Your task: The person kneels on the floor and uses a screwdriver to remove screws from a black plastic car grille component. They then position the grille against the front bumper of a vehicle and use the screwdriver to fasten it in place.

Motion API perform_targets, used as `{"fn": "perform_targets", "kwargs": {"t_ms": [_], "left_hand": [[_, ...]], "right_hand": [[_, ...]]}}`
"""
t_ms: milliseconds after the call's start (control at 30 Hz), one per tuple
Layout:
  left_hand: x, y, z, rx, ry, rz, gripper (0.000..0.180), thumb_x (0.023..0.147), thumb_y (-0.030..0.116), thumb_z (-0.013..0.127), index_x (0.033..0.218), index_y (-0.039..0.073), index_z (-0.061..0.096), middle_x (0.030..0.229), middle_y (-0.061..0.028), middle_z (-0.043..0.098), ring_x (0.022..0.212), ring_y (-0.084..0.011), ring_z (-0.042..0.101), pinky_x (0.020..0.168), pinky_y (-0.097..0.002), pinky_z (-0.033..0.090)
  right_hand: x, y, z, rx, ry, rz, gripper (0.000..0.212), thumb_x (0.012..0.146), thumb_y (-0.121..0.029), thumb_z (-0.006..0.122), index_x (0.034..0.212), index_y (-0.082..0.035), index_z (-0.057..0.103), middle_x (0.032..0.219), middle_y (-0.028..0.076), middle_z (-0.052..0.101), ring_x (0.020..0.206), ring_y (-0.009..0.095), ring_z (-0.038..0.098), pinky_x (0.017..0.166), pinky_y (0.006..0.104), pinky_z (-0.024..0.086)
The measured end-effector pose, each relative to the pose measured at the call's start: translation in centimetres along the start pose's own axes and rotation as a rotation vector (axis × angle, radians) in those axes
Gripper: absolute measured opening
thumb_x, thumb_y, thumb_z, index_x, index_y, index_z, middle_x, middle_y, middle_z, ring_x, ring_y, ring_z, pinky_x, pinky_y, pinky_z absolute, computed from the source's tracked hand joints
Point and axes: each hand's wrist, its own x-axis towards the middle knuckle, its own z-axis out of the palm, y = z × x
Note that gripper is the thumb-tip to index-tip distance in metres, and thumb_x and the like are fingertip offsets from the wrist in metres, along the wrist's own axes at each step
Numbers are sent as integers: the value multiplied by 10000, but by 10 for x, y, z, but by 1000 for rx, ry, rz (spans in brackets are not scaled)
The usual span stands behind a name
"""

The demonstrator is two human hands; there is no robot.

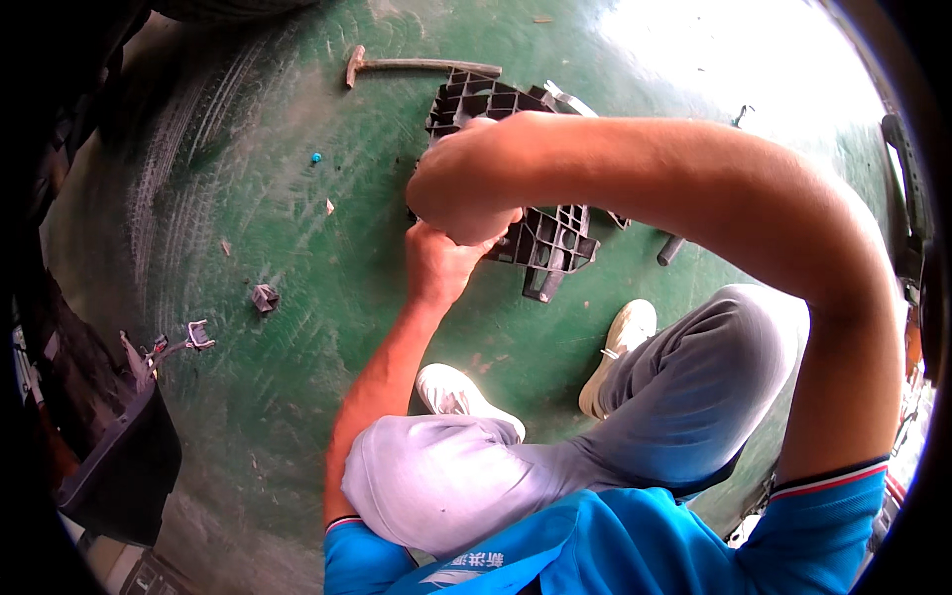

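Note:
A black ribbed plastic part (558, 240) with an open grid of cells rests on the green floor in front of me. My left hand (441, 260) is closed at its near left edge, fingers mostly covered by my other hand. Across the part reaches my right arm, with my right hand (464, 183) bent down over it, just above and touching the left one. The right hand's fingers curl inward, and whatever they grip is hidden from this view. Behind the part lies a hammer (426, 64) with a long worn handle, its head to the left.
A dark rod end (671, 250) lies right of the part. A small grey broken piece (264, 298), a blue cap (316, 158) and scraps are scattered on the left floor. A black plastic housing (129, 466) with wires stands at lower left. My shoes (461, 395) are close by.

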Motion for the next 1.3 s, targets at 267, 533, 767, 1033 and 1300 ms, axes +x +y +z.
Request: {"fn": "perform_targets", "kwargs": {"t_ms": [267,533,767,1033,1300], "left_hand": [[-2,-28,-18,-35,-151,-74,192,874,7,741,1059,18,691,978,-18,699,838,-88,612,752,-258,509],[8,-5,-16,-51,-209,-70,234,857,62,770,1067,1,688,1007,-36,706,928,-149,633,843,-334,517],[0,-11,-11,88,-3,-84,203,840,61,784,1015,1,700,965,-60,719,885,-155,661,799,-327,528],[1,-23,-21,-166,-231,-100,152,860,50,775,993,28,703,893,-9,695,816,-113,638,767,-300,522],[-2,-52,-4,195,104,147,296,835,69,805,1105,34,690,1040,-43,702,973,-151,636,856,-338,519]], "right_hand": [[-9,-4,-4,-153,177,-40,118,780,-160,692,849,-102,767,904,89,735,909,290,714,692,463,518],[-2,1,14,-57,288,-5,195,741,-133,694,904,-59,770,860,122,738,864,304,723,659,440,534],[11,-1,16,-14,327,21,186,728,-134,715,888,-60,774,870,106,742,878,302,731,661,429,545],[7,-3,6,-161,207,-117,229,683,-128,761,910,-113,785,868,72,742,862,275,731,650,414,546],[26,-15,20,-49,296,101,275,633,-116,775,908,-122,787,868,54,744,872,242,729,662,421,532]]}}
